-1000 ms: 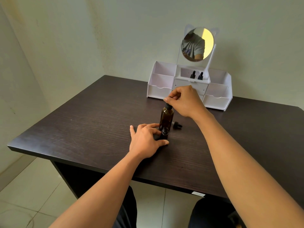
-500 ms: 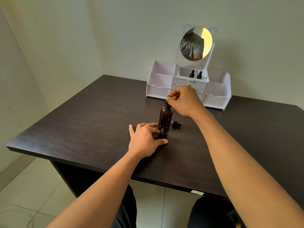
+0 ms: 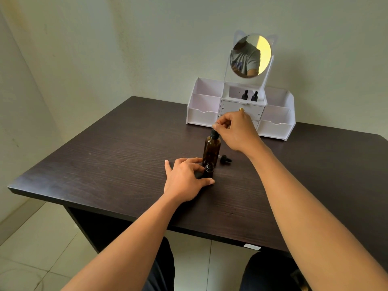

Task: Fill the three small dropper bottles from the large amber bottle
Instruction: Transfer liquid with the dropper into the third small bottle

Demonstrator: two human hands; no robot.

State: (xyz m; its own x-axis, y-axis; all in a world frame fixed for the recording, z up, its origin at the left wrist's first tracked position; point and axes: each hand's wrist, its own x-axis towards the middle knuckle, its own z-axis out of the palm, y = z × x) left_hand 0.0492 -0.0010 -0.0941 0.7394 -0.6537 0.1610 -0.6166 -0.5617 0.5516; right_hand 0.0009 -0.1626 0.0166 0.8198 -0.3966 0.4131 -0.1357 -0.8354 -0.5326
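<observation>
The large amber bottle (image 3: 211, 149) stands upright on the dark table (image 3: 105, 160). My right hand (image 3: 237, 131) pinches the black cap (image 3: 215, 133) on its neck. Just in front of it stands a small dark dropper bottle (image 3: 209, 170) with its neck uncapped, held at its base between the thumb and fingers of my left hand (image 3: 184, 179). Its black dropper cap (image 3: 225, 159) lies on its side on the table to the right of the amber bottle. Two more small dropper bottles (image 3: 244, 94) (image 3: 254, 96) stand capped in the middle tray of the white organiser.
A white desk organiser (image 3: 204, 106) with drawers and a round cat-ear mirror (image 3: 249, 55) stands at the back of the table against the wall. The table's front edge runs just above my knees; tiled floor lies below on the left.
My right hand's fingers have shifted slightly on the amber bottle's cap, turning around it. My left hand and the small bottle have stayed put.
</observation>
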